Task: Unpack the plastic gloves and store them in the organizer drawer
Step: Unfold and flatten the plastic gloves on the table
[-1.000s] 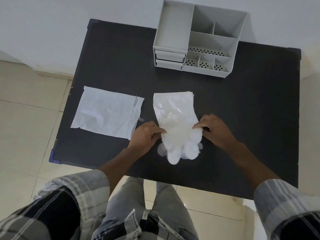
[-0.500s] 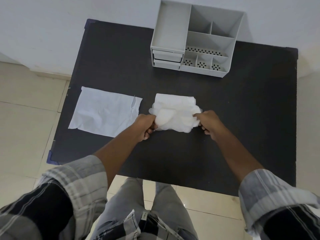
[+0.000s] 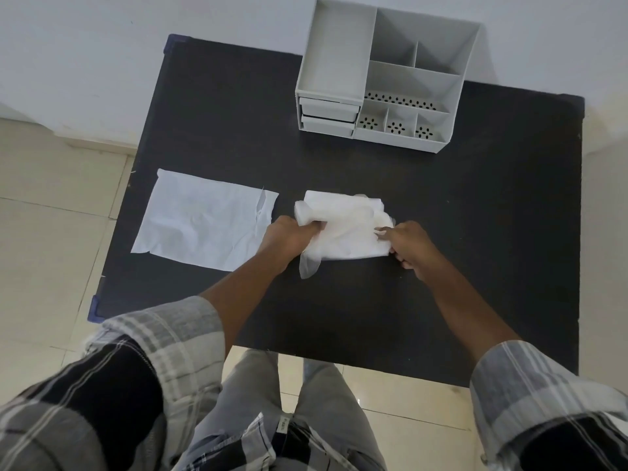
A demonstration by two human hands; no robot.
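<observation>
Left hand point(image 3: 289, 234) and right hand point(image 3: 409, 244): each grip closed, fingers curled, on opposite ends of the folded plastic gloves point(image 3: 343, 226). Bundle lies mid-tabletop point(image 3: 441, 266); one glove finger dangles toward the near side. Torn white wrapper point(image 3: 204, 219) flat to the left. Grey organizer point(image 3: 384, 76) at far edge, both drawers point(image 3: 328, 117) closed.

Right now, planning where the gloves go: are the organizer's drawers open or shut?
Shut: both drawers sit flush in the organizer front.

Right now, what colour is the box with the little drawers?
Light grey organizer, clearest in the head view.
</observation>
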